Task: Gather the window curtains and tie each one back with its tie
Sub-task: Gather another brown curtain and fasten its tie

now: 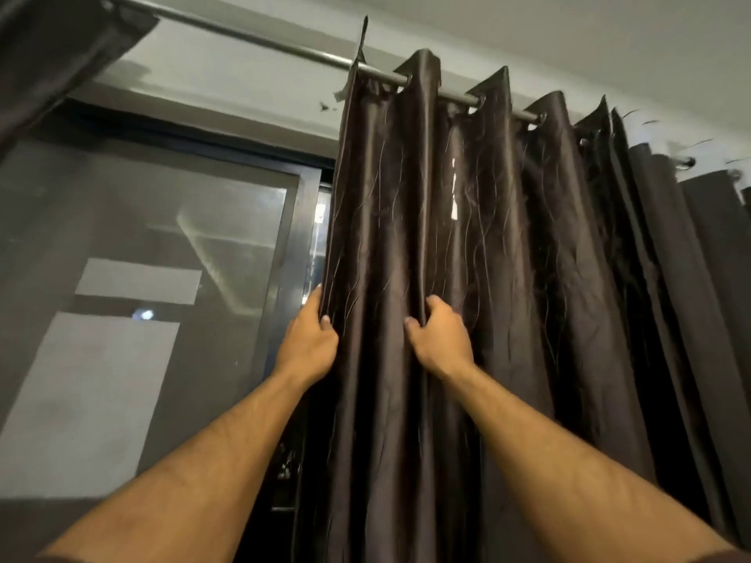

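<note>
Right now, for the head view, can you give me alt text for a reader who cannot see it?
Two bare hands grip a dark brown satin curtain hanging from a metal rod: the left hand holds its left edge, the right hand clutches a fold beside it. A dark window shows to the left; no tie is visible.

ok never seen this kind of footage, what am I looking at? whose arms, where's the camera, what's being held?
There is no robot here: a person wears one wide-angle camera on the head, so the bare arms reach in from the bottom. The left hand grips the leading edge of the dark brown satin curtain, and the right hand grips a fold further in. The curtain hangs from a grey metal rod by eyelets. Beside it is a dark-framed window. No tie is visible.
</note>
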{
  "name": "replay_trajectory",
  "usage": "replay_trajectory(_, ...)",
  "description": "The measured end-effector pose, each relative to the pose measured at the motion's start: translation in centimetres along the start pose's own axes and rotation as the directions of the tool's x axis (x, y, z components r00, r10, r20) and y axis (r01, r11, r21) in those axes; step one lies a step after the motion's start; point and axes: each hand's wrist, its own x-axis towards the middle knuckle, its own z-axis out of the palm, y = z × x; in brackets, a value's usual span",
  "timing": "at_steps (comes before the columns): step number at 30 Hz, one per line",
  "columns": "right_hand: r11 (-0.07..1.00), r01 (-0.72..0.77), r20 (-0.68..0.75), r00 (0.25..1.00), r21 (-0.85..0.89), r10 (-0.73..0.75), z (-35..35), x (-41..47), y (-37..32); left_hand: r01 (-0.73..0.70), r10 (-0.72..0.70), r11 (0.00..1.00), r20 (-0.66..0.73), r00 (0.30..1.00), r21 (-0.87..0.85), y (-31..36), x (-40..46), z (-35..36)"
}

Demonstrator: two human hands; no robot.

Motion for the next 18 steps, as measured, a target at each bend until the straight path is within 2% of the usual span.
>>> replay_trajectory(5,0.999,0.026,-0.038,0.999,-0.033,-0.028,1.0,-1.5,-1.6,-0.012,0.012,1.000,0.034,0.999,0.005,0.0,-2.3,-0.7)
replay_trajectory(9,0.999,0.042,0.009,0.999,-0.029,-0.042,1.4,-2.2,-3.8,-0.043,0.045,0.999,0.053,0.998,-0.021,0.5,-3.2,-1.5)
replay_trajectory(13,0.996,0.086,0.047,0.995,-0.013,-0.085,1.7,-2.5,-8.4,-0.035,0.039,0.998,0.073,0.997,-0.044,1.8,-2.9,-3.9)
replay_trajectory(18,0.978,0.175,0.137,0.972,0.110,-0.189,3.6,-3.0,-16.0,-0.010,0.013,0.997,0.039,0.999,-0.080,3.8,-2.2,-8.5)
